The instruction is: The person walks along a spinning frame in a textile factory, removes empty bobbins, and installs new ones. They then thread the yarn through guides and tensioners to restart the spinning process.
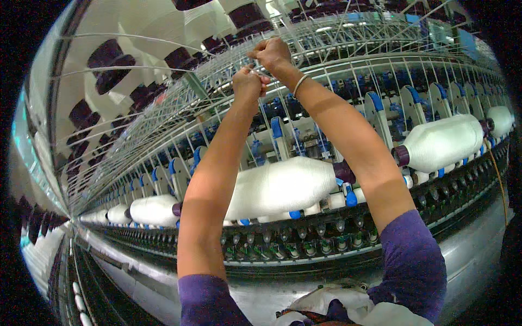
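Note:
Both my arms reach up and forward over a textile machine with rows of white yarn packages. My left hand (248,84) is closed, fingers bent together, in front of the thin rods. Just above it and to its right, my right hand (273,53) is pinched, with a light band (300,85) at the wrist. The two hands are close together. Anything between the fingers is too fine to make out. Below my forearms lies a large white yarn package (283,186) with a dark purple tube end (343,172).
More white packages (445,142) line the row to the right, and others (154,209) to the left. Blue-tipped arms (374,103) stand between them. Thin metal rods (157,122) cross above. Large white cones with dark ends (110,61) hang overhead. A metal ledge (304,280) runs along the front.

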A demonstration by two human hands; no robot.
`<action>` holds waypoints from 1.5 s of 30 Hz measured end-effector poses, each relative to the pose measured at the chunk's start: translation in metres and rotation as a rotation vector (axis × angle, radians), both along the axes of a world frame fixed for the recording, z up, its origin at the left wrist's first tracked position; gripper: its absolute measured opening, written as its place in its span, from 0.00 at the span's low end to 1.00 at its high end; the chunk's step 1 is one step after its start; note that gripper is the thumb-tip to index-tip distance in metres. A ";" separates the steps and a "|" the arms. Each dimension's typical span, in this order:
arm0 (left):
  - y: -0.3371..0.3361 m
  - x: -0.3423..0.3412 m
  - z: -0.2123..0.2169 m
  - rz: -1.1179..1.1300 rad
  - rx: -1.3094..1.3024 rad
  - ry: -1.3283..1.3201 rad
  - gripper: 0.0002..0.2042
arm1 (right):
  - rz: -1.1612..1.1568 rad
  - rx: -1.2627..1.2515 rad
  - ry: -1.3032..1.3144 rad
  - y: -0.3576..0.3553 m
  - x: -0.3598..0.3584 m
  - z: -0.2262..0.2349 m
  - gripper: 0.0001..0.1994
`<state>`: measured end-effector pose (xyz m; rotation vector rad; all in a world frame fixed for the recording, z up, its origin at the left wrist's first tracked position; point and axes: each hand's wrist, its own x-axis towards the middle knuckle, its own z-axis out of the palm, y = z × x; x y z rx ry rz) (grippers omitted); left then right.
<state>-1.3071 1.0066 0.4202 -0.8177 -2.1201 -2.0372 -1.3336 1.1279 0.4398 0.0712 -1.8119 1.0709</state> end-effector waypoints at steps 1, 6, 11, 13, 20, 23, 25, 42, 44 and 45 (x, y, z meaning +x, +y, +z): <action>0.009 -0.017 0.003 -0.011 0.043 -0.090 0.21 | 0.031 -0.019 0.005 0.001 0.003 -0.001 0.14; 0.031 -0.071 -0.004 0.291 -0.101 0.204 0.12 | 0.096 -0.114 0.072 0.000 -0.005 0.003 0.15; -0.003 -0.064 -0.010 0.399 -0.575 0.581 0.08 | 0.339 -0.423 0.048 -0.001 -0.030 0.009 0.13; -0.020 -0.047 -0.018 0.401 -0.697 0.542 0.07 | 0.425 -0.448 0.009 0.003 -0.034 0.007 0.17; -0.053 0.002 -0.019 0.416 -1.730 0.674 0.25 | 0.618 -0.446 -0.023 0.006 -0.031 -0.001 0.32; -0.049 0.025 -0.012 0.267 -1.764 0.596 0.23 | 0.789 -0.670 -0.060 0.011 -0.044 -0.005 0.34; -0.040 0.041 -0.010 0.026 -1.270 0.789 0.26 | 0.473 0.345 0.487 0.026 -0.055 -0.008 0.32; 0.029 0.004 0.011 -0.124 0.202 0.071 0.30 | 0.335 -0.115 -0.018 0.002 0.052 -0.061 0.27; 0.029 0.009 0.005 -0.233 0.301 -0.066 0.26 | 0.210 -0.082 -0.234 -0.012 0.123 -0.078 0.32; 0.026 0.014 -0.002 -0.290 0.341 -0.092 0.23 | 0.199 -0.060 -0.307 -0.020 0.158 -0.088 0.33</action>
